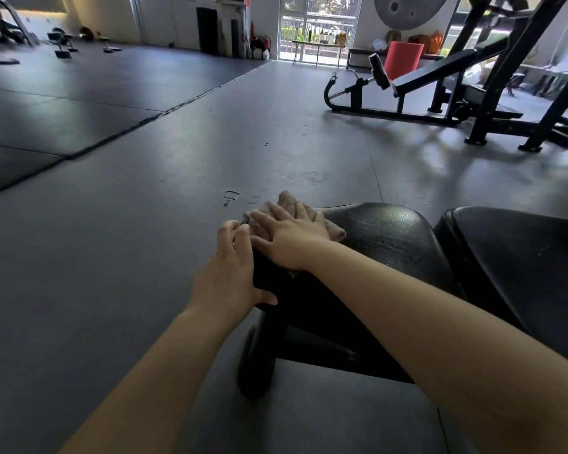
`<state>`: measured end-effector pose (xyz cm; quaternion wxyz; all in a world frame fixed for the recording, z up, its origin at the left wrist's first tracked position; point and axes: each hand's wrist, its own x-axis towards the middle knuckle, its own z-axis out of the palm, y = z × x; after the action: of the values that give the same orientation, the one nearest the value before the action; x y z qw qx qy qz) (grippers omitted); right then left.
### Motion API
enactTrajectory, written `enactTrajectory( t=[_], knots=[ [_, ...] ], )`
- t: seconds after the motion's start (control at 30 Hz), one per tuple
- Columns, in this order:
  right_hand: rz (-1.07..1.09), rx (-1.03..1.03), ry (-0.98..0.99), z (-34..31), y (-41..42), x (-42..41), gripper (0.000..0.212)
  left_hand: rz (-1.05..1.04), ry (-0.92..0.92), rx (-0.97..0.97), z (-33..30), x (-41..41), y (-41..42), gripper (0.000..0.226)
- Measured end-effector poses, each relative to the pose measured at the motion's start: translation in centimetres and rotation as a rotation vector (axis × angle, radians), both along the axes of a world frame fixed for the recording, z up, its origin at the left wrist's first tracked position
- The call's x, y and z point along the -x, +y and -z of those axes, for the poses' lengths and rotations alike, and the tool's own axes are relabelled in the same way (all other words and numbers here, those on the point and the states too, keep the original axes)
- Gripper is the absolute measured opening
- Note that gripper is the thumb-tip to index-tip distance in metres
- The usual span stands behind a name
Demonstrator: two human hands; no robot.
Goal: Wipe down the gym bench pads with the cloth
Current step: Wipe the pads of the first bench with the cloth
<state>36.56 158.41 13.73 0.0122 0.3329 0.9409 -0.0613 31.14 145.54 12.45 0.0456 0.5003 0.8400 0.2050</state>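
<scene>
Grey rubber flooring (177,178) spreads across a gym, with bright windows (315,27) along the far wall. On the near black seat pad (384,234), the fingers (295,213) of the right hand (287,234) lie straight and together, pressing flat on a pinkish-brown cloth (333,229) at the pad's left end. Just beside it, the left hand (230,273) grips the pad's left edge, fingers curled over the top and thumb (266,299) tucked beneath. Both bare forearms reach in from the bottom of the view. A second black pad (518,263) sits to the right, separated by a narrow gap. Farther off, an incline bench (436,68) and a black rack frame (518,70) stand at the right.
</scene>
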Motion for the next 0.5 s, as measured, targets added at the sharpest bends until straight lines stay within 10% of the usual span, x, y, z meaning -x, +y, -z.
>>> enactTrajectory(
  t=[0.5],
  knots=[
    [0.465,0.076,0.069,0.2,7.8,-12.9,0.052,0.173,0.244,0.062,0.4,-2.0,-0.2,0.086]
  ],
)
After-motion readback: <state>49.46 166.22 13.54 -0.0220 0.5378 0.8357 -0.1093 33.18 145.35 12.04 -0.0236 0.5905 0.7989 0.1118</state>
